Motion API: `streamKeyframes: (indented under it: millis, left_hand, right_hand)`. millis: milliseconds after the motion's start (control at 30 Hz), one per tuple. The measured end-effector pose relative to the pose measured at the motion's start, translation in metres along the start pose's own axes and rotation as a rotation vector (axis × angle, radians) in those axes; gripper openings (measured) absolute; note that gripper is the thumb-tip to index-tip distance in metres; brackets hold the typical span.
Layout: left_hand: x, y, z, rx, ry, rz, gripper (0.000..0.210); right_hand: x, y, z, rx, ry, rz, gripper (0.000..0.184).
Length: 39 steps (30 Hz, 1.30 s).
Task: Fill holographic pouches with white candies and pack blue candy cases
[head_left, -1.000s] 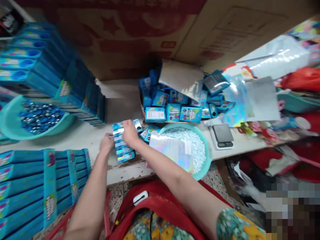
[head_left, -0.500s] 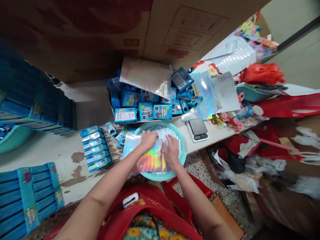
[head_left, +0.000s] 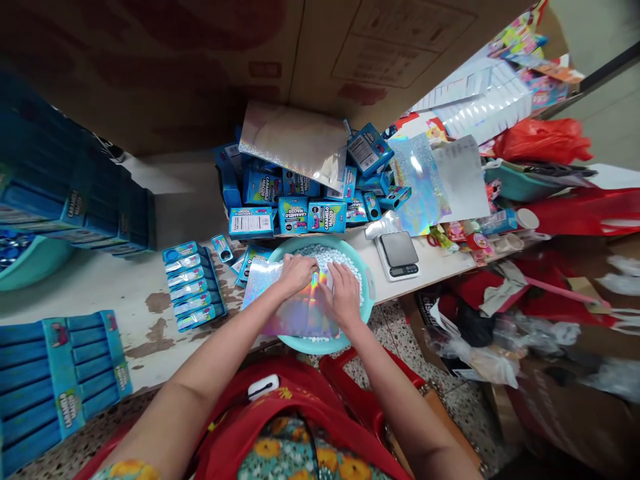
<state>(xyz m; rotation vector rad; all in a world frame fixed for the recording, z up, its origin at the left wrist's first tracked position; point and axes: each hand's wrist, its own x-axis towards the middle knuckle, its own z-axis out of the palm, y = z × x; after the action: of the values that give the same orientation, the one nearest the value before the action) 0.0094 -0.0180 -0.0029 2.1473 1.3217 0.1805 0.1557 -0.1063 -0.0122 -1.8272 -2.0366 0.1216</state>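
A shiny holographic sheet [head_left: 295, 315] lies across a turquoise basin [head_left: 369, 303] that holds many small white pellets [head_left: 354, 270]. My left hand [head_left: 299, 272] is closed on the sheet's upper part, fingers curled together. My right hand [head_left: 343, 293] rests at the sheet's right side over the pellets; its fingers are extended, with the thumb apart and touching the sheet. Whether the sheet is a single layer or a bag, I cannot tell. Just behind the basin, small blue candy boxes [head_left: 293, 215] are heaped, with another pale holographic sheet [head_left: 295, 143] on top.
A digital scale [head_left: 399, 250] sits right of the basin. Left of it stands a row of blue boxes [head_left: 193, 287], with taller blue stacks [head_left: 75, 193] farther left. A large cardboard box [head_left: 200, 73] blocks the back. Plastic bags and cartons [head_left: 480, 340] crowd the lower right.
The view has shifted slightly. Both hands stay over the basin on the sheet, whose reflections have changed from orange-yellow to dull violet. My right fingers are a little straighter.
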Motion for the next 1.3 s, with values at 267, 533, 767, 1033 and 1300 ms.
streamKeyframes:
  millis: [267, 533, 767, 1033, 1300]
  left_hand:
    - [-0.001, -0.005, 0.002, -0.05, 0.004, -0.02, 0.028]
    - [0.001, -0.006, -0.008, -0.078, -0.04, 0.007, 0.025]
    - [0.005, -0.011, -0.003, -0.088, -0.034, -0.032, 0.026]
    - [0.001, -0.013, 0.002, -0.09, -0.007, -0.052, 0.024]
    - [-0.051, 0.004, -0.045, -0.686, 0.031, 0.228, 0.035]
  right_hand:
    - [-0.013, -0.006, 0.013, -0.107, -0.075, -0.058, 0.038]
    - [-0.009, -0.011, 0.012, -0.119, -0.051, 0.015, 0.056]
    - [-0.017, -0.017, 0.011, -0.103, -0.079, -0.028, 0.043]
    - [0.002, -0.024, -0.047, 0.193, 0.039, 0.106, 0.015]
    - [0.026, -0.056, -0.087, 0.532, -0.014, 0.241, 0.011]
